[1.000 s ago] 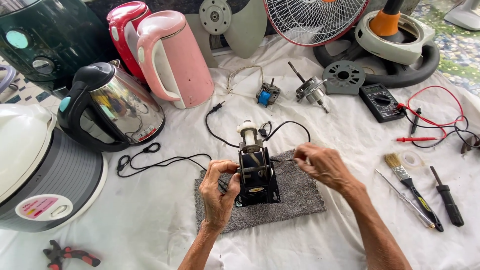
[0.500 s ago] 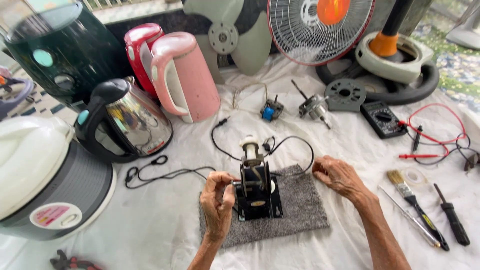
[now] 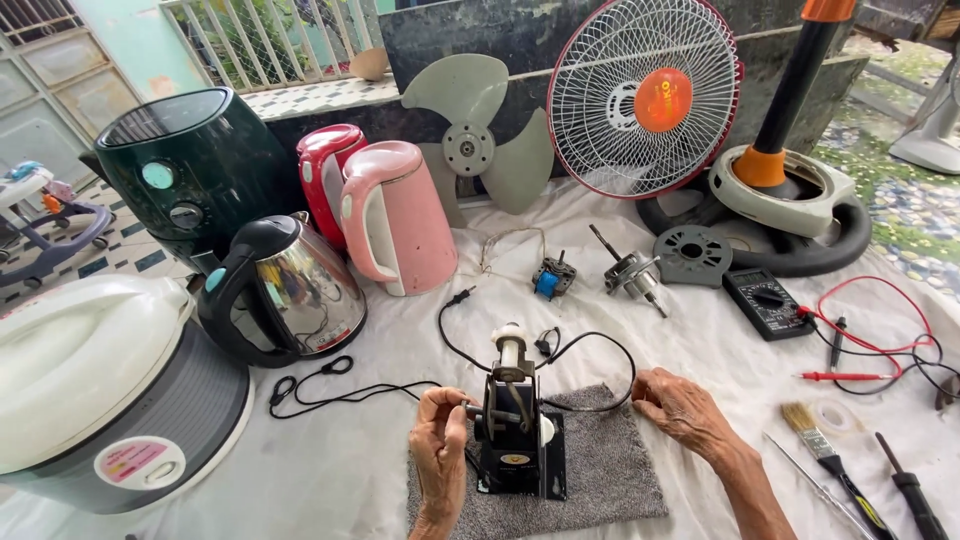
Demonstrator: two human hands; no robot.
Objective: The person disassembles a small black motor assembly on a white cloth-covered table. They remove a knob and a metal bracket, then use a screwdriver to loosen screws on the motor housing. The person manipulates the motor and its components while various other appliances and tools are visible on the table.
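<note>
The person's left hand [image 3: 440, 440] rises from the bottom edge, wrist upright, fingers curled in a pinch with the fingertips [image 3: 462, 407] drawn together. The right hand [image 3: 682, 405] lies palm down, fingers loosely bent and pointing left, its bare forearm running back toward the lower right corner.

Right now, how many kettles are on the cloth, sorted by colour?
Red plastic kettle: 1
Pink plastic kettle: 1
Shiny steel kettle with black handle: 1
Total: 3

The left hand grips the small black upright device standing on the grey towel. The right hand rests beside it.
</note>
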